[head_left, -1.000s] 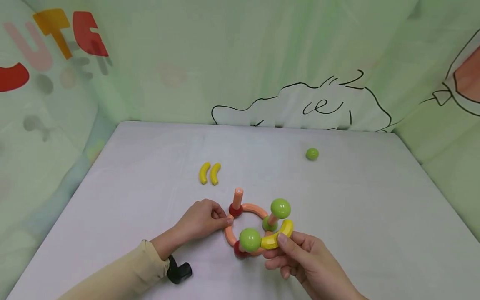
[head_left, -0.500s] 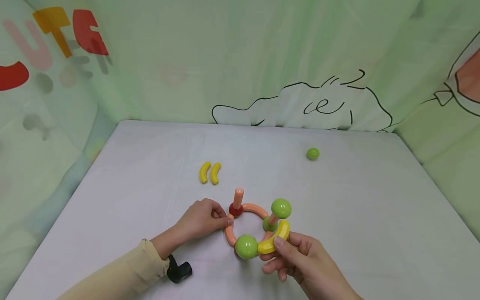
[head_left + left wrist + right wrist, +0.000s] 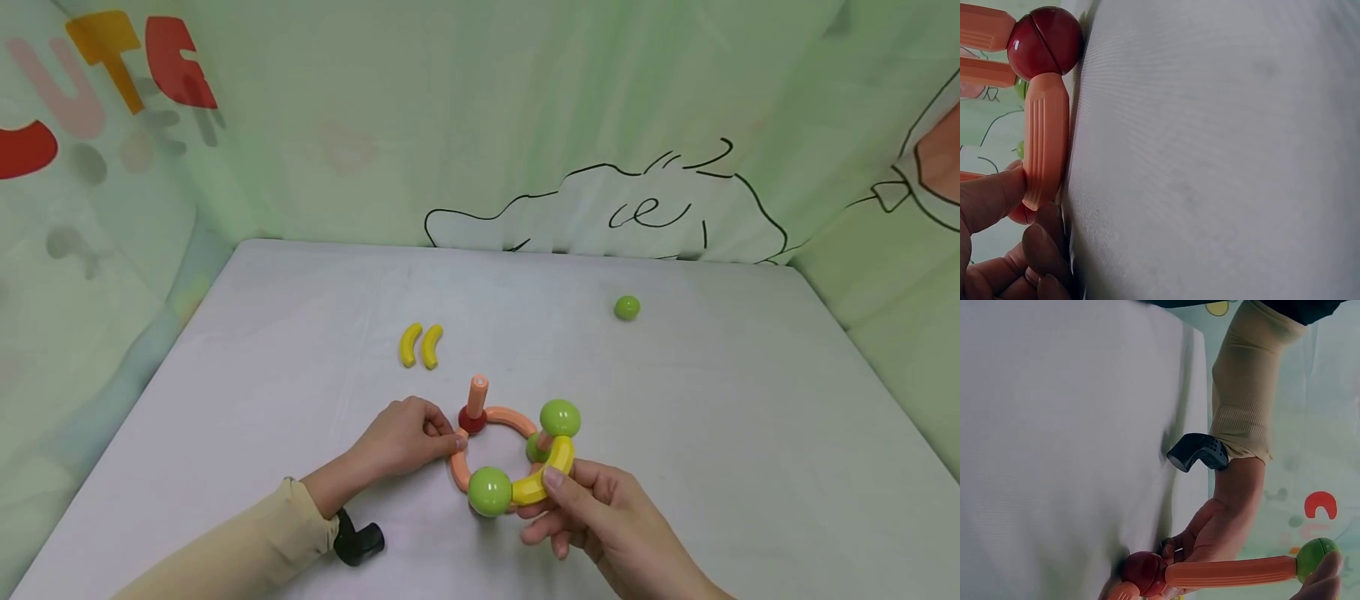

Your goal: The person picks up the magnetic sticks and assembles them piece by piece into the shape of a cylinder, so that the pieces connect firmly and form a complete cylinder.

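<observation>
A ring of curved orange magnetic-looking rods (image 3: 510,419) with red and green balls lies on the table. My left hand (image 3: 408,433) pinches one curved orange rod (image 3: 1046,140) on its left side. My right hand (image 3: 607,517) pinches a curved yellow rod (image 3: 534,488) between thumb and fingers. The yellow rod's left end meets a green ball (image 3: 490,492), which tops a straight orange rod (image 3: 1232,573) above a red ball (image 3: 1145,573). Its other end reaches a second raised green ball (image 3: 560,417); contact is hard to confirm. A bare-topped orange rod (image 3: 477,396) stands on another red ball (image 3: 472,419).
Two curved yellow rods (image 3: 409,345) lie side by side beyond the ring. Farther right is a loose green ball (image 3: 627,307). A black wrist camera (image 3: 358,543) is on the left wrist. Fabric walls (image 3: 337,167) with printed drawings enclose the white table (image 3: 712,400).
My right hand has shifted slightly left, bringing the yellow rod's far end up to the raised green ball. The front green ball has tilted left and nearer. My left hand has stayed put.
</observation>
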Demonstrator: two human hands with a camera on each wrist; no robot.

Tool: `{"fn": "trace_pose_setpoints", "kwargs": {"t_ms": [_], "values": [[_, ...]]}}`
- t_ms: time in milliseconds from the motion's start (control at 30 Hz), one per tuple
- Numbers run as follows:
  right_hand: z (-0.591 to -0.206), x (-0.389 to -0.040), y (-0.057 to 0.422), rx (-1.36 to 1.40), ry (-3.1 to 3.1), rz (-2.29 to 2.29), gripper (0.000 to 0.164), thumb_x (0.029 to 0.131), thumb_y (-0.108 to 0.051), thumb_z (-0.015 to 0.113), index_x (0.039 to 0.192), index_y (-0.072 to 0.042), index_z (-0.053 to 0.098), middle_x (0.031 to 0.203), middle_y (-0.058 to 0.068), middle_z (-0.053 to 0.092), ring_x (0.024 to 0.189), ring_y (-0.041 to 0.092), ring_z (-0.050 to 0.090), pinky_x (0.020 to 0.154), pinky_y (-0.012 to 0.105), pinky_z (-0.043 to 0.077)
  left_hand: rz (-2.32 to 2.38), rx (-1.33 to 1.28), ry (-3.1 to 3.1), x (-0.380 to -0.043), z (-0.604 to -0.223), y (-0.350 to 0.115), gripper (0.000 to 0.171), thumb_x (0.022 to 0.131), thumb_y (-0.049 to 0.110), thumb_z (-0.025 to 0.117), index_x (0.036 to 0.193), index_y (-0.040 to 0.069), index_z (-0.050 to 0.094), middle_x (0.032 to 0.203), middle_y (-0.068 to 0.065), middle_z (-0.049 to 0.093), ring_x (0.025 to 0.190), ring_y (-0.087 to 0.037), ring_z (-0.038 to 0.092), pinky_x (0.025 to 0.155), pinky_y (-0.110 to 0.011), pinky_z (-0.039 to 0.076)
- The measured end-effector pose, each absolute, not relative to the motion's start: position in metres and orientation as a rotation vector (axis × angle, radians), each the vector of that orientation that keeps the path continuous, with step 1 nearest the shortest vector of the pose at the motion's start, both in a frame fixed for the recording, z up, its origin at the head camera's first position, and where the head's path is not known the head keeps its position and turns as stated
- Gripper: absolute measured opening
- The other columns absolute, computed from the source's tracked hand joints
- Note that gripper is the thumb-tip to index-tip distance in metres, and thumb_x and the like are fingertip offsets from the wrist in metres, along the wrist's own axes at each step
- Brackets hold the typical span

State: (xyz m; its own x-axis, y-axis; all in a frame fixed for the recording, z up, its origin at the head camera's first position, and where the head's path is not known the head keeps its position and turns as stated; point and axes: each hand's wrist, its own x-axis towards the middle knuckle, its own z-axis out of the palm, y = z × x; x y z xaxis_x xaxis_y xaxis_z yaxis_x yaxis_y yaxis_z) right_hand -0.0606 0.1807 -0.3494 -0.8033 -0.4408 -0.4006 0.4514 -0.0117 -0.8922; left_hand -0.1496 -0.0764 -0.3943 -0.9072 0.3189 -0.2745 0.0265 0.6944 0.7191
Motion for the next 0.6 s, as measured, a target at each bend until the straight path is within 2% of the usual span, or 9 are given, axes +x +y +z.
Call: {"fn": "trace_pose_setpoints", "kwargs": {"t_ms": [333,600], "values": [[-0.3503,-0.0603,0.1788,-0.068,1.643,-1.893,0.031,0.111,-0.026,0.043,0.116,-0.008,0.068,0.095,-0.006,0.078,0.085,0.008,0.074,0.069,0.022,0.053,1.062,0.272,2.532,-0.1490,-0.3934,-0.0769,0.021,0.088,0.030,0.079,0.079,0.013,0.073,0.062,0.005,0.061,0.060,-0.008,0.052,0.057,-0.023,0.038],[-0.3510,-0.0600,0.1818,-0.108,1.613,-1.905,0.031,0.112,-0.026,0.040,0.113,-0.013,0.068,0.097,-0.001,0.079,0.087,0.011,0.075,0.070,0.022,0.054,1.063,0.282,2.528,-0.1495,-0.3943,-0.0770,0.021,0.088,0.030,0.078,0.079,0.012,0.074,0.062,0.005,0.061,0.059,-0.008,0.051,0.057,-0.023,0.037]]}}
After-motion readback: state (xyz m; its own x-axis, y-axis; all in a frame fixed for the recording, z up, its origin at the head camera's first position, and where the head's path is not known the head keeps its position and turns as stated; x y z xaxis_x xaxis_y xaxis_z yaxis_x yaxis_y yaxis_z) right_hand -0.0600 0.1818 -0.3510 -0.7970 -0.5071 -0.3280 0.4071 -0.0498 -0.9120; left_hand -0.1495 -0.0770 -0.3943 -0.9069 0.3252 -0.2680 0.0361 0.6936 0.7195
